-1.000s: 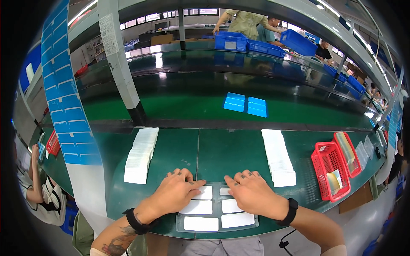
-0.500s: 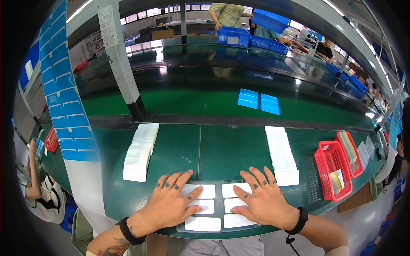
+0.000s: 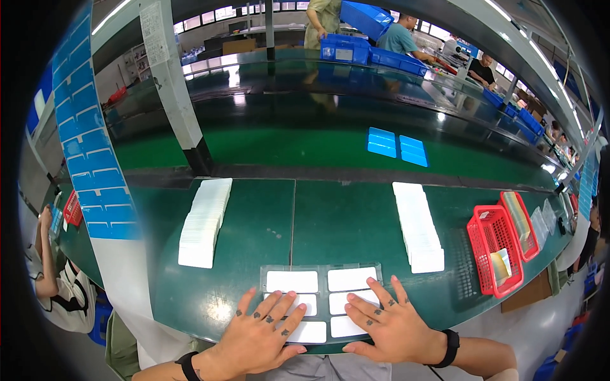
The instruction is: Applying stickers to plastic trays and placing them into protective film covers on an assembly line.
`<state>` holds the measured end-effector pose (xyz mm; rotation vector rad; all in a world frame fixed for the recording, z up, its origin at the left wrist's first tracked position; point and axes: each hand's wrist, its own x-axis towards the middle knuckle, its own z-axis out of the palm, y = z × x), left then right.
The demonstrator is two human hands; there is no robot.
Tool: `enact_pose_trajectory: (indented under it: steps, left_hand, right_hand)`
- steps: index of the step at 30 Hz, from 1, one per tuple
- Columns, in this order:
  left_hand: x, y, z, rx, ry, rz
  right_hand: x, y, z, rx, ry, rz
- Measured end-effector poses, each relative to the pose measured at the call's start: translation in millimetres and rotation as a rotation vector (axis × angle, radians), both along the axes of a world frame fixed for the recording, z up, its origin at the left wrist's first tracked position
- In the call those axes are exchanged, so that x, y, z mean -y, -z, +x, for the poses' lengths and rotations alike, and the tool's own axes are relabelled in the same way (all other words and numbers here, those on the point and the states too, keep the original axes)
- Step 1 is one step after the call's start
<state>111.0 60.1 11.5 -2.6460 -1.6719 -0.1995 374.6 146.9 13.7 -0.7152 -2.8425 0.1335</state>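
Recording hands left to right; clock positions taken from the sheet's centre. Left hand (image 3: 259, 340), 8 o'clock: released, palm down, fingers fanned wide; fingertips lie over the middle left card (image 3: 310, 305), thumb just beside the lower edge of the bottom left card (image 3: 311, 332). Right hand (image 3: 403, 331), 4 o'clock: likewise released and fanned; fingers cross the middle right card (image 3: 337, 304), one tip overlaps the top right card (image 3: 351, 279), thumb near the sheet's lower edge. Pressure on the cards: cannot tell.

Sheet (image 3: 322, 279): clear, flat on the green table (image 3: 337, 222), at its near edge, between the hands. Bears six white cards, two columns of three, narrow gap between columns; lower rows partly covered by fingers. Left stack (image 3: 204, 222), 10 o'clock: white cards overlapped in a long row. Right stack (image 3: 418, 225), 2 o'clock: similar row.

Labels: printed paper (image 3: 153, 35) on the post (image 3: 175, 101), 11 o'clock, print too small to read. Blue bin (image 3: 328, 49), 12 o'clock, carries a pale label (image 3: 344, 54), illegible.
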Motion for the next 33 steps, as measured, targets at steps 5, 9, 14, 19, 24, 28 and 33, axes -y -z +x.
enact_pose_trajectory:
  steps: [5,9,14,19,24,28,33]
  left_hand:
    - [20,7,3,0.105,-0.042,-0.062]
    - [22,14,4,0.063,-0.016,-0.083]
    - [15,21,4,0.141,0.023,-0.073]
    - [21,24,9,0.127,-0.037,-0.014]
    - [47,34,14,-0.07,-0.002,0.148]
    - [46,37,14,-0.135,-0.093,0.158]
    - [50,42,17,-0.022,-0.133,0.133]
  right_hand:
    - [19,-6,18,0.01,-0.031,-0.109]
    - [42,4,19,-0.003,-0.039,-0.179]
    - [40,24,26,-0.02,-0.059,-0.133]
    - [43,13,24,0.025,0.011,-0.121]
    - [53,24,28,0.02,0.013,-0.035]
    - [46,24,27,-0.034,0.028,-0.083]
    - [41,22,27,0.008,0.023,-0.068]
